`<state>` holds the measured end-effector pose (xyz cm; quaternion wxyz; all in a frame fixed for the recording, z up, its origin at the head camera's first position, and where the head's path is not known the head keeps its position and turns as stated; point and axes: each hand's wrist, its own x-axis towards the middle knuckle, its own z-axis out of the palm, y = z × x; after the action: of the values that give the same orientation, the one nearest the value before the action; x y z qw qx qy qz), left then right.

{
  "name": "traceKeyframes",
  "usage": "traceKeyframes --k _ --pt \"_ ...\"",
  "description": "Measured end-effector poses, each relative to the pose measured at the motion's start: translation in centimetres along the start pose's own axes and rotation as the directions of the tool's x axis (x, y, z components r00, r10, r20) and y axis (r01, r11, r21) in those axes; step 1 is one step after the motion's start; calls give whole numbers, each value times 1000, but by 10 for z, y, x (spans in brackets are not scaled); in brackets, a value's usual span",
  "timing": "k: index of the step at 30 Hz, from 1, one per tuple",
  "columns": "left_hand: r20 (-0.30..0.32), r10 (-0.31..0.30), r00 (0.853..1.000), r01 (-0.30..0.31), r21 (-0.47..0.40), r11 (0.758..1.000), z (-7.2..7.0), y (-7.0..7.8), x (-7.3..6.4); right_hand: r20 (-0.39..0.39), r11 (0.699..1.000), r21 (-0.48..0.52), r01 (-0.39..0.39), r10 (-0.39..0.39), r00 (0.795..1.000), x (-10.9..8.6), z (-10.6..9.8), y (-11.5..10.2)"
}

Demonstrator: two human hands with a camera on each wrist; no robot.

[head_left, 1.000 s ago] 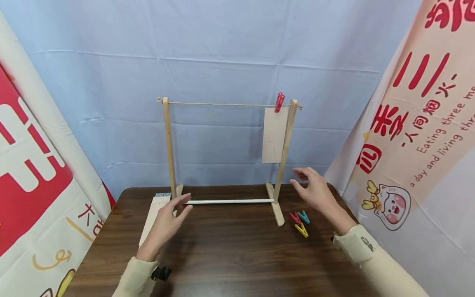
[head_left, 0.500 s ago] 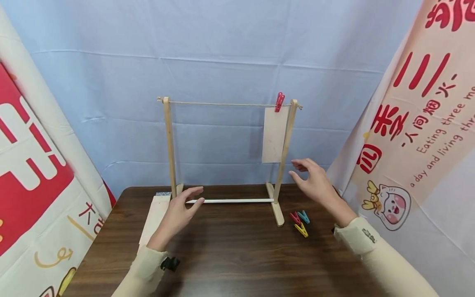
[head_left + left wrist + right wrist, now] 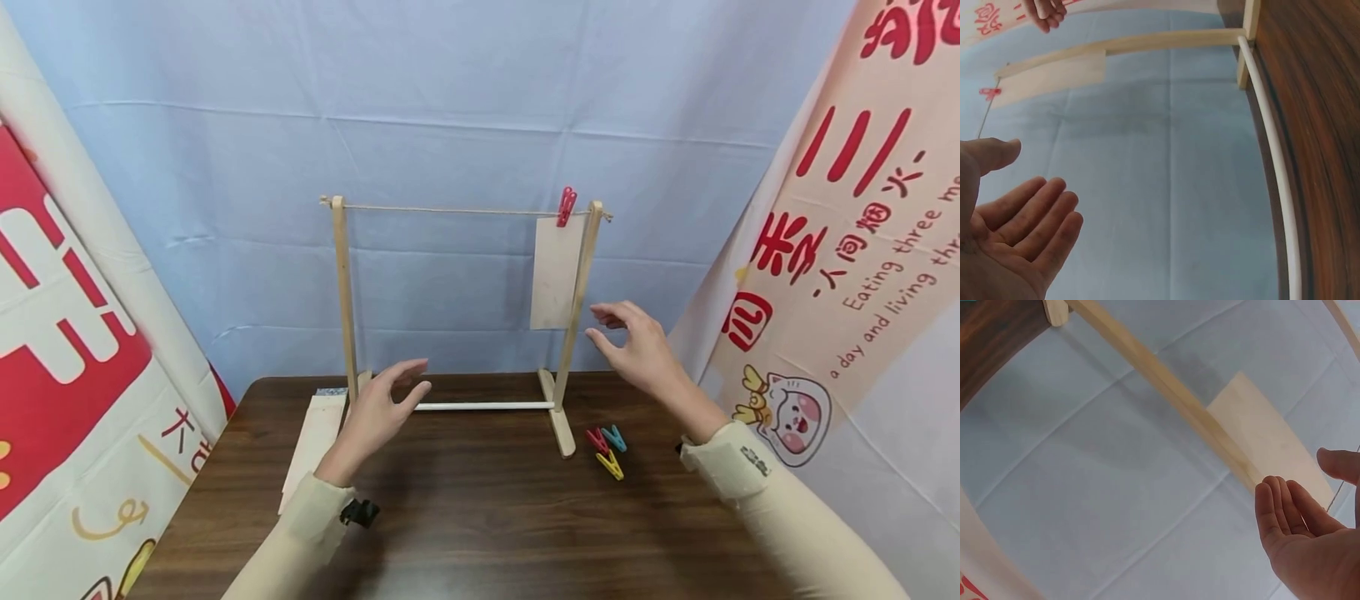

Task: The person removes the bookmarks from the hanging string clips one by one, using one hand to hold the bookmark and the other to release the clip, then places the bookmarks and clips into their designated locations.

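Note:
A pale rectangular card (image 3: 553,275) hangs from the string (image 3: 450,210) of a wooden frame, held near the right post by a red clothespin (image 3: 566,208). My left hand (image 3: 378,415) is in the air before the frame's left post, thumb apart from relaxed fingers, holding nothing. To the right of the right post hovers my right hand (image 3: 637,348), also with nothing in it, its fingers loosely bent. In the right wrist view the card (image 3: 1266,437) lies beyond the fingertips. Below the right hand, red (image 3: 597,440), blue (image 3: 614,438) and yellow (image 3: 611,465) clothespins lie on the table.
More pale cards (image 3: 311,442) lie at the table's left, partly hidden by the left arm. A white rod (image 3: 483,406) joins the feet of the frame low down. The brown table (image 3: 480,525) ends at a blue cloth backdrop (image 3: 450,108), with printed banners on both sides.
My left hand has moved right and up, away from the cards on the table. My right hand has risen a little beside the right post. Card and clothespins stay put.

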<state>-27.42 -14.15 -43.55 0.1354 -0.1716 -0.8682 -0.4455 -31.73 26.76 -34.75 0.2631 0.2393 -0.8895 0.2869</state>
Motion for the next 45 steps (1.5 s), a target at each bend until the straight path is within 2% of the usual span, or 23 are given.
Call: traceKeyframes --k 3,8,13,26,34,39,45 --pt "9 3 1000 -3 -17 1000 1 4 4 -16 1000 2 15 -15 1000 3 -3 -1" --pt "-10 35 999 -35 -8 999 4 4 10 -24 1000 3 31 -31 999 10 -8 -3" --pt "-17 61 998 -62 -37 997 10 7 16 -43 998 1 62 -62 997 16 -13 -4" --pt "3 79 997 -78 -116 990 24 13 28 -82 991 1 137 -137 987 33 -28 -6" --pt "21 62 998 -60 -90 994 32 20 38 -85 989 0 147 -147 985 44 -36 -9" --pt "25 81 996 -78 -91 993 39 24 43 -88 988 -16 155 -155 984 50 -38 -10" --pt "19 105 994 -103 -94 990 44 31 48 -122 977 -10 214 -214 969 58 -42 -11"
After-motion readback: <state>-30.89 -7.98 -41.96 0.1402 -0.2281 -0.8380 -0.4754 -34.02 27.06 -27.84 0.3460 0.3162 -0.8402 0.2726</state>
